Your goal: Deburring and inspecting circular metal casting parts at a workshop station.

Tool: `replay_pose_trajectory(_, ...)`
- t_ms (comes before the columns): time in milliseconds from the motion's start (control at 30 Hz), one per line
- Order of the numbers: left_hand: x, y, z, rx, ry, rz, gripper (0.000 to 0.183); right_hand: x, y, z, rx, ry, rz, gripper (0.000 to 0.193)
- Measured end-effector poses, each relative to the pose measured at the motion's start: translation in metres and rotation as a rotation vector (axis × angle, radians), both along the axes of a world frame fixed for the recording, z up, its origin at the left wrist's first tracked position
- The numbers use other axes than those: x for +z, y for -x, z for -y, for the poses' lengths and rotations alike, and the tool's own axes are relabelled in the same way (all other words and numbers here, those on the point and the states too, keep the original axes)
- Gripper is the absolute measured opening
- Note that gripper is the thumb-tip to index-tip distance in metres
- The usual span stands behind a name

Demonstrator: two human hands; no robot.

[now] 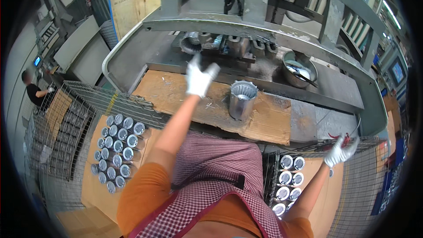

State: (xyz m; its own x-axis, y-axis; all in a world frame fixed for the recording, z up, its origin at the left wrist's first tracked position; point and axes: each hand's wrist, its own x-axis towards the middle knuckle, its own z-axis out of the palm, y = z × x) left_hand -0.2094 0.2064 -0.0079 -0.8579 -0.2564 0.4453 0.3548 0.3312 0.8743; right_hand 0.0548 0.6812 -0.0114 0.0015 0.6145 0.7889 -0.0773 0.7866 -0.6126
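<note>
Gloves of white cloth cover both my hands. My left hand (199,79) is stretched forward over the cardboard sheet (185,94) on the worktop (339,92), fingers spread and released, holding nothing. It points toward 12 o'clock, where a ribbed metal part (191,43) lies on its side in the press bed (229,46), near my fingertips but not touching them as far as I can see.

At 3 o'clock from this hand, just beside it on the same cardboard, stands a finned metal cylinder (242,100), upright, with its open end up. Farther at 2 o'clock sits a round metal bowl (298,69) with some tool inside.

My right hand (339,150) is raised at the right side, well apart from the cylinder, above the wire cage (365,185). Its fingers are open too; something small and red (348,139) is just beside them, but I cannot tell what it is or whether I touch it.

Below this hand, at 7 o'clock, finned cylinders (288,176) stand in rows on cardboard. At my left, another wire cage (83,105) has many more such cylinders (116,150). Far at 9 o'clock, another person (34,90) is working.
</note>
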Motion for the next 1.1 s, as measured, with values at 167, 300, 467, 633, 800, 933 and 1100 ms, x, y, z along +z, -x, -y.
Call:
replay_pose_trajectory(167,-0.014,-0.088,-0.081,-0.372,0.078,0.208,0.115,-0.05,0.003,-0.061,0.111,0.331,0.309,0.069)
replay_pose_trajectory(300,0.041,-0.085,-0.092,-0.482,0.631,0.076,0.069,-0.067,-0.02,-0.108,0.089,-0.009,0.42,0.033)
replay_pose_trajectory(467,0.026,-0.096,-0.085,-0.556,1.106,-0.152,0.063,-0.022,-0.009,0.057,0.844,0.208,0.879,0.039)
replay_pose_trajectory(633,0.016,-0.105,-0.09,-0.503,1.042,-0.22,0.049,-0.071,0.019,0.143,1.064,0.574,0.828,0.046)
replay_pose_trajectory(800,0.011,-0.111,-0.076,-0.448,0.935,-0.237,0.051,-0.044,0.033,0.169,1.097,0.703,1.037,0.047)
replay_pose_trajectory(933,0.0,-0.111,-0.071,-0.376,0.832,-0.295,0.055,-0.037,0.036,0.178,1.069,0.658,1.147,0.045)
replay_pose_trajectory(1100,0.001,-0.109,-0.063,-0.314,0.732,-0.423,0.044,-0.016,0.038,0.206,0.922,0.279,1.236,0.044)
